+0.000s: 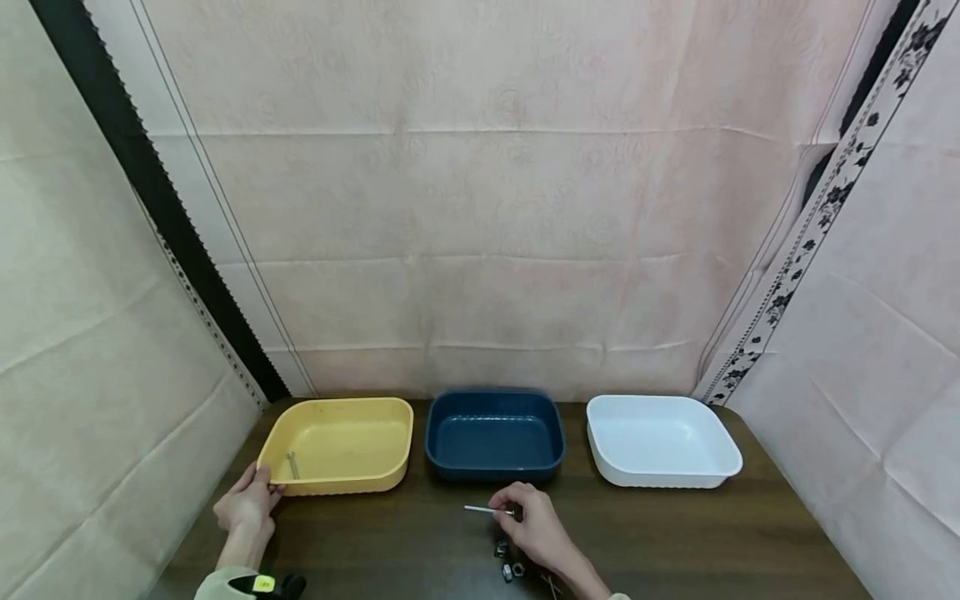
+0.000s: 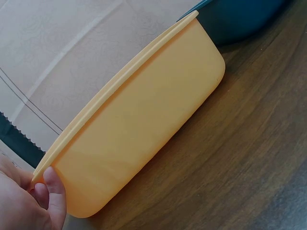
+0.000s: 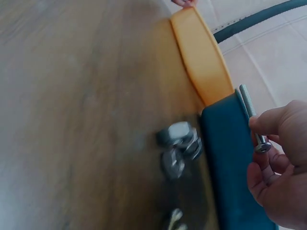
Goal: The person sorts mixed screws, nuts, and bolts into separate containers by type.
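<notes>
My left hand (image 1: 247,505) grips the front left corner of a yellow tray (image 1: 390,471), thumb and fingers at its rim. Inside that tray, near the left end, lie small silvery bolts (image 1: 292,465). With thumb and fingers my right hand (image 1: 531,522) pinches a silver bolt (image 3: 249,108), its threaded end pointing away from the palm. The right hand is just in front of a dark blue tray (image 1: 495,477). Below it on the table are several metal nuts (image 3: 178,133), partly hidden by the hand in the head view.
A white tray (image 1: 663,479) stands at the right on the brown wooden table (image 1: 390,550). Thin metal pieces (image 1: 553,586) lie by the right forearm, near the front. Pale cloth walls (image 1: 480,200) enclose the back and both sides.
</notes>
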{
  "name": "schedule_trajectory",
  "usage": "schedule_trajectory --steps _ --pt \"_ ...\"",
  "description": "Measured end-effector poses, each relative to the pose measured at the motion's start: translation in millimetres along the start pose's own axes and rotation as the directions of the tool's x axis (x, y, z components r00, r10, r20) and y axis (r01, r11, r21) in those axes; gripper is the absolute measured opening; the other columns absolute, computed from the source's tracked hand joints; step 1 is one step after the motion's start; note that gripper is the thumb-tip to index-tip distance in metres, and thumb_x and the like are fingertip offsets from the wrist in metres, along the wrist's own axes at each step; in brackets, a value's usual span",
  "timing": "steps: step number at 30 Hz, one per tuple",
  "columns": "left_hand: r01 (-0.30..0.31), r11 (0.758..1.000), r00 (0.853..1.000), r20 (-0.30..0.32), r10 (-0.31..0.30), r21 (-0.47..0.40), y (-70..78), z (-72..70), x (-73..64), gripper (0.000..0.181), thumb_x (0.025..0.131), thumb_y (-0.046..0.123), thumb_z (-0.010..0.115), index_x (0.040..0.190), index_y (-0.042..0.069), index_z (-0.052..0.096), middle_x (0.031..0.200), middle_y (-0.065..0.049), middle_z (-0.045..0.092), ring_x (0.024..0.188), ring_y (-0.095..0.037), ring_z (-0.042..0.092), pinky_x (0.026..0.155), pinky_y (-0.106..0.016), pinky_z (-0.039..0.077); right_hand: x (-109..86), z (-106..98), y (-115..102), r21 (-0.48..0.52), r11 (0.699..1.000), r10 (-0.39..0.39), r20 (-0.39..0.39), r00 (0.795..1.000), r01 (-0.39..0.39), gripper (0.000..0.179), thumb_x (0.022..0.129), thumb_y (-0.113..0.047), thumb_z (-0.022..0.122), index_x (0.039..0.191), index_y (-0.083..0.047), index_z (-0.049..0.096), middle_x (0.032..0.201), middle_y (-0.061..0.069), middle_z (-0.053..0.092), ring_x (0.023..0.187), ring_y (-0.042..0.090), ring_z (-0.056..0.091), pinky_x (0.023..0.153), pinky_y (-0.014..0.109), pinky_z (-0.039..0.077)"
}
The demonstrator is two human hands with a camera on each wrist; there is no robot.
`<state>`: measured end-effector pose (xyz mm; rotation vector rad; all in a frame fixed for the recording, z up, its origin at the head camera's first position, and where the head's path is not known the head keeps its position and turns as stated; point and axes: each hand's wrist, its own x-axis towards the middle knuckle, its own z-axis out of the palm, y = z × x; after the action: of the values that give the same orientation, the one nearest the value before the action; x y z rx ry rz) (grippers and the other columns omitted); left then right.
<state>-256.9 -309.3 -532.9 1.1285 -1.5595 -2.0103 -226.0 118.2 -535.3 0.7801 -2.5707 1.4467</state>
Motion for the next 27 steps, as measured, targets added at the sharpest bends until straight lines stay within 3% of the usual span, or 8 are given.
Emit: schedule_trajectory --steps 5,16,27 --pt "-0.003 1.0 1.0 0.0 0.003 0.006 -0.5 -0.8 -0.3 0.046 0.102 0.019 0.057 0.146 0.012 0.048 0.122 -0.007 0.053 0.068 0.0 0.062 0.07 -0.02 0.057 12.5 8.5 -10.7 -0.001 0.999 -0.041 -0.027 0.999 0.041 0.012 0.089 0.001 0.074 0.093 -0.011 0.073 0.088 -0.008 0.063 0.078 0.008 0.053 0.064 0.024 0.049" --pt "-0.004 1.0 1.0 -0.011 0.004 0.001 -2.1 0.2 -2.4 0.044 0.103 0.017 0.056 0.146 0.011 0.049 0.137 -0.014 0.05 0.067 0.001 0.062 0.067 -0.019 0.057 34.4 24.1 -25.9 0.016 0.996 -0.088 -0.032 0.996 0.088 0.011 0.089 0.002 0.073 0.094 -0.008 0.074 0.088 -0.008 0.064 0.077 0.007 0.053 0.064 0.026 0.05" --pt "-0.035 0.999 0.999 -0.002 0.035 0.019 -1.5 -0.1 -3.4 0.045 0.103 0.016 0.055 0.147 0.011 0.047 0.14 -0.014 0.048 0.066 0.001 0.061 0.067 -0.018 0.056 56.4 38.4 -37.9 -0.006 0.995 -0.099 -0.041 0.994 0.098 0.011 0.087 0.003 0.074 0.092 -0.007 0.074 0.087 -0.006 0.065 0.078 0.007 0.055 0.067 0.024 0.051"
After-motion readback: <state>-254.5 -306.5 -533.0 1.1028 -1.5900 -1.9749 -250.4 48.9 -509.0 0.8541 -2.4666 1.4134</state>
